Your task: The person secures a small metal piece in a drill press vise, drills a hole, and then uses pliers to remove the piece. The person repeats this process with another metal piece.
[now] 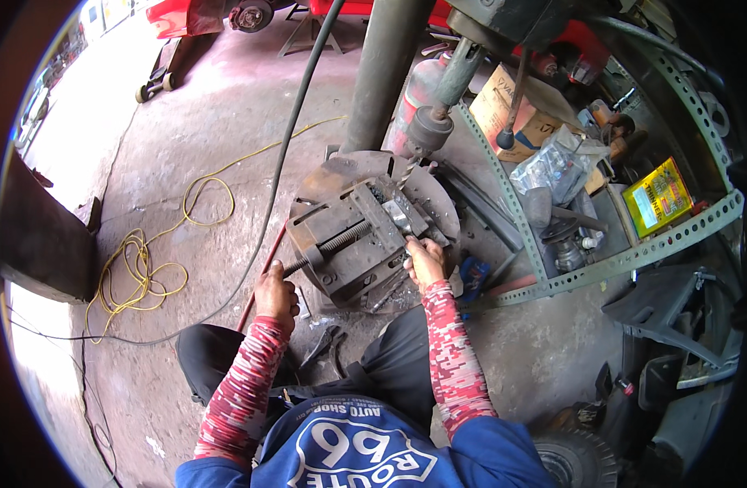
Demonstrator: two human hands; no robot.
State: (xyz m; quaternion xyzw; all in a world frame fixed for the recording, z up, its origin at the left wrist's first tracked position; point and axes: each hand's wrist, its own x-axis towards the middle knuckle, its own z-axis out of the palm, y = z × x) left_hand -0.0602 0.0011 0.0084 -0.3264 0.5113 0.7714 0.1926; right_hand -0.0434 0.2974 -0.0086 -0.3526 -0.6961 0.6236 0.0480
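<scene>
A drill press vise [315, 230] lies on the round drill press table [328, 172] in front of me. My left hand [274, 298] is closed round the handle at the outer end of the vise screw [345, 237]. Between the jaws sits a shiny metal piece [398, 216], with dark shavings around it. My right hand [426, 263] has its fingers pinched together at the near end of the jaws, close to that piece; what they hold is hidden. Above the far side of the vise, a drill bit [407, 172] points down from the chuck [429, 128].
The drill press column [383, 77] rises behind the table. At right, a slotted metal rack [544, 288] holds a cardboard box [520, 110], plastic bags and a yellow tin [658, 197]. A yellow cord [142, 268] lies coiled on the floor at left; a black cable [277, 167] hangs across.
</scene>
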